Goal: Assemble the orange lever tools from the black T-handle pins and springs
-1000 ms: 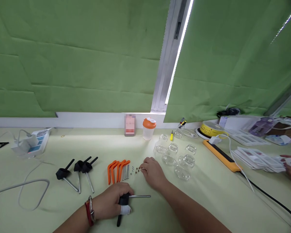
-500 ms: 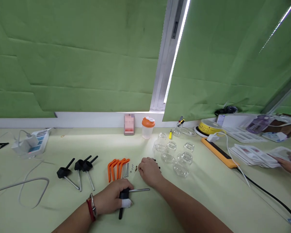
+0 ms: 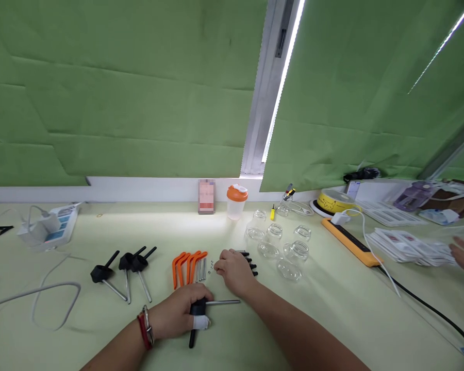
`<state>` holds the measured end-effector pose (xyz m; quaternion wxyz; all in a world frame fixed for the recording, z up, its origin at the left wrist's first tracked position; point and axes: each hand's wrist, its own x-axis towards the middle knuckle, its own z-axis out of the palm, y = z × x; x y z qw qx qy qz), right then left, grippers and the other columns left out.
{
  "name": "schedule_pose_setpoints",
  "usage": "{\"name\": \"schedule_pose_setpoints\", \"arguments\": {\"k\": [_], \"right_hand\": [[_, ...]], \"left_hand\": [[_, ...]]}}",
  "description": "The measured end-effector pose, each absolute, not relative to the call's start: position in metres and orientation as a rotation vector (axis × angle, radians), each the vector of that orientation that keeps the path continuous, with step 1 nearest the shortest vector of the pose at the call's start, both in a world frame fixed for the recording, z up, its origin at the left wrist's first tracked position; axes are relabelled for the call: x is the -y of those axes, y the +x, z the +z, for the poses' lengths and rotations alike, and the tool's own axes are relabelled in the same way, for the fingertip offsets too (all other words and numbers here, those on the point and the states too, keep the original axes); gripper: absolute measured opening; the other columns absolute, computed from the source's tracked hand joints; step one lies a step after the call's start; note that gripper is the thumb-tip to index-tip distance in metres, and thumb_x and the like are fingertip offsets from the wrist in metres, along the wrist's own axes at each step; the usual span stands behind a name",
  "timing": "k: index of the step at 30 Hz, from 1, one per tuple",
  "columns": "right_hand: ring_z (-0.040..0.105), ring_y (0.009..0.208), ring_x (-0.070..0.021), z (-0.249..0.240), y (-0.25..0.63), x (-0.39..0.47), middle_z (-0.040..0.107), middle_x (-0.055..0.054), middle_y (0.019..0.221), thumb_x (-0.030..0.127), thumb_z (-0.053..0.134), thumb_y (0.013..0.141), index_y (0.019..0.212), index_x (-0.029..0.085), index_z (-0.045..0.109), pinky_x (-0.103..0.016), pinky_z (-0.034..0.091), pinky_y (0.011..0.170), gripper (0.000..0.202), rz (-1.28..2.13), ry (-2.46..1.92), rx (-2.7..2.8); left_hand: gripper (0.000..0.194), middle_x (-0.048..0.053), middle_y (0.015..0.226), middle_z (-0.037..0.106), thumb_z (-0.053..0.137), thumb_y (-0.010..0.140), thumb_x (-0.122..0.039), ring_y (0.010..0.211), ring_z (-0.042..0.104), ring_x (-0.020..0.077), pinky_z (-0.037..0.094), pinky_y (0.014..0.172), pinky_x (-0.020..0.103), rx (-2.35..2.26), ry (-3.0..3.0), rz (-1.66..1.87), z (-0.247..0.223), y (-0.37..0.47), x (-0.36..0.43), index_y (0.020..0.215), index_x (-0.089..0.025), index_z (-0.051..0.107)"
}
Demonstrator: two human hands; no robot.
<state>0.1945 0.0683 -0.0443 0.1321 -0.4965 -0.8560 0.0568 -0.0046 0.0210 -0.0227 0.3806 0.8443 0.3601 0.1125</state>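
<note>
1. The left hand is clamped around a black piece; its metal rod sticks out toward the person's right, in front of the right hand.
2. The right hand rests low over the bench, with its fingers bent close together. I cannot tell whether they pinch something (the hand itself covers that place).
3. Just left of the right fingertips are tiny parts, then metal pins, and orange bent pieces beyond the left hand. Dark slim parts show at the other side of the right hand, partly hidden by it.
4. In my judgement, the tiny parts could scatter if the right fingers sweep sideways. The rod could knock the right wrist or forearm, if the left hand turns it outward. A wide swing of the right forearm could also push the glass vessels.
5. The far edge of the bench lies against the wall, well beyond both hands; its near edge is not visible. More room is between the left hand and the black rodded pieces on its left; between the two hands the room is narrow.
</note>
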Motion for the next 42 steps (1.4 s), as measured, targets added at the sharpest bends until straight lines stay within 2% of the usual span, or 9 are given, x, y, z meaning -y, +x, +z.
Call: {"name": "schedule_pose_setpoints", "arguments": {"k": [5, 9, 11, 14, 16, 18, 22, 28, 42], "right_hand": [[0.051, 0.08, -0.0163, -0.042, 0.194, -0.067, 0.061, -0.004, 0.088, 0.014, 0.054, 0.084, 0.076, 0.02, 0.07, -0.03, 0.035, 0.076, 0.019, 0.191, -1.409, 2.496], [0.052, 0.085, -0.0163, -0.033, 0.2, -0.057, 0.062, -0.004, 0.091, 0.014, 0.052, 0.086, 0.081, 0.019, 0.067, -0.03, 0.037, 0.079, 0.016, 0.293, -1.377, 2.378], [0.054, 0.085, -0.0155, -0.029, 0.208, -0.049, 0.062, -0.003, 0.089, 0.014, 0.051, 0.085, 0.083, 0.018, 0.064, -0.028, 0.04, 0.077, 0.014, 0.551, -1.324, 2.121], [0.056, 0.069, -0.0129, -0.028, 0.223, -0.032, 0.063, -0.002, 0.077, 0.022, 0.056, 0.081, 0.082, 0.017, 0.06, -0.026, 0.042, 0.062, 0.006, 1.097, -1.267, 1.649], [0.053, 0.058, -0.0112, -0.032, 0.232, -0.022, 0.064, -0.002, 0.072, 0.031, 0.063, 0.074, 0.08, 0.017, 0.057, -0.024, 0.038, 0.052, 0.016, 1.385, -1.267, 1.375], [0.051, 0.052, -0.0097, -0.037, 0.239, -0.014, 0.065, -0.002, 0.069, 0.035, 0.069, 0.068, 0.079, 0.016, 0.056, -0.023, 0.035, 0.048, 0.026, 1.528, -1.259, 1.199], [0.052, 0.052, -0.0093, -0.049, 0.246, -0.009, 0.065, -0.002, 0.065, 0.034, 0.073, 0.061, 0.075, 0.015, 0.056, -0.022, 0.036, 0.048, 0.029, 1.59, -1.23, 1.038], [0.051, 0.052, -0.0089, -0.054, 0.245, -0.01, 0.064, -0.001, 0.065, 0.029, 0.072, 0.063, 0.079, 0.014, 0.057, -0.022, 0.037, 0.048, 0.027, 1.636, -1.17, 0.991], [0.051, 0.05, -0.0081, -0.056, 0.242, -0.013, 0.066, -0.003, 0.067, 0.041, 0.074, 0.061, 0.079, 0.013, 0.059, -0.022, 0.037, 0.046, 0.036, 1.644, -1.209, 1.004]], "left_hand": [[0.026, 0.001, 0.091, 0.059, 0.065, 0.074, -0.035, 0.081, 0.053, 0.0173, 0.043, 0.073, 0.026, -0.901, 2.152, 0.28, -0.021, -0.005, -0.023, 0.097, -0.022, 0.06], [0.024, 0.001, 0.089, 0.057, 0.064, 0.075, -0.035, 0.079, 0.052, 0.0166, 0.042, 0.07, 0.025, -0.899, 2.166, 0.277, -0.023, -0.006, -0.024, 0.094, -0.021, 0.059], [0.023, 0.0, 0.088, 0.056, 0.064, 0.076, -0.035, 0.078, 0.051, 0.0163, 0.041, 0.07, 0.025, -0.901, 2.173, 0.284, -0.025, -0.007, -0.024, 0.092, -0.02, 0.058], [0.022, 0.0, 0.088, 0.056, 0.062, 0.077, -0.034, 0.078, 0.05, 0.0162, 0.041, 0.07, 0.025, -0.926, 2.164, 0.291, -0.028, -0.008, -0.024, 0.092, -0.02, 0.056], [0.02, -0.001, 0.087, 0.055, 0.061, 0.078, -0.035, 0.076, 0.049, 0.0158, 0.041, 0.068, 0.025, -0.946, 2.146, 0.289, -0.03, -0.008, -0.025, 0.091, -0.02, 0.055], [0.019, -0.001, 0.085, 0.055, 0.059, 0.079, -0.035, 0.074, 0.048, 0.0155, 0.041, 0.067, 0.025, -0.956, 2.119, 0.297, -0.03, -0.008, -0.026, 0.091, -0.021, 0.054], [0.019, -0.001, 0.082, 0.054, 0.057, 0.081, -0.036, 0.073, 0.047, 0.0157, 0.041, 0.066, 0.025, -0.947, 2.027, 0.336, -0.03, -0.007, -0.028, 0.091, -0.02, 0.054], [0.02, 0.001, 0.085, 0.056, 0.058, 0.082, -0.038, 0.076, 0.049, 0.0167, 0.042, 0.069, 0.026, -0.922, 1.957, 0.358, -0.03, -0.008, -0.029, 0.091, -0.02, 0.055], [0.019, 0.0, 0.082, 0.053, 0.06, 0.082, -0.035, 0.073, 0.047, 0.0147, 0.04, 0.067, 0.023, -0.88, 1.904, 0.352, -0.029, -0.008, -0.032, 0.089, -0.018, 0.055]]}}
